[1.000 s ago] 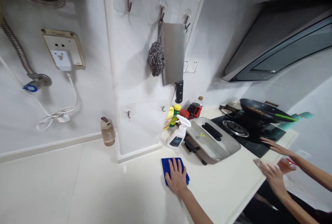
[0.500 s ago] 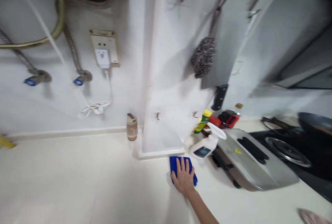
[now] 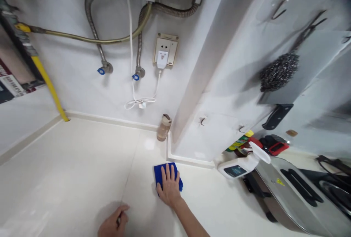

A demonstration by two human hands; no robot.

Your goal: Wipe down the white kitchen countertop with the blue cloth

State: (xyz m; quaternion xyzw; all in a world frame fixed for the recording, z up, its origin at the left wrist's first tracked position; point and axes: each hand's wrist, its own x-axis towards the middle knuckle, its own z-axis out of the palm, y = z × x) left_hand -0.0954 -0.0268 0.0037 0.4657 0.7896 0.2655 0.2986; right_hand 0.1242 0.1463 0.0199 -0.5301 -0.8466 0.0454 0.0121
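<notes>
My right hand (image 3: 169,187) lies flat with fingers spread on a folded blue cloth (image 3: 159,171), pressing it against the white countertop (image 3: 90,164). The thumb rests by the cloth's left edge. At the bottom of the view, my left hand (image 3: 113,224) is curled low over the counter, apart from the cloth. Its thumb and index finger come close together, and a small dark spot shows between them; I cannot make out what it is. Just behind the cloth is the base of a white pillar (image 3: 192,153).
A small brown bottle (image 3: 163,128) stands by the pillar's left side. To the right are a white spray bottle (image 3: 241,165) and a grey electric pan (image 3: 282,193). A cleaver (image 3: 278,116) and a steel-wool scrubber (image 3: 279,72) hang above. A yellow pipe (image 3: 49,83) meets the counter at left.
The view has swung left, bringing in the yellow pipe. My right hand and the blue cloth have slid left along the pillar's base. My left hand has come into view at the bottom.
</notes>
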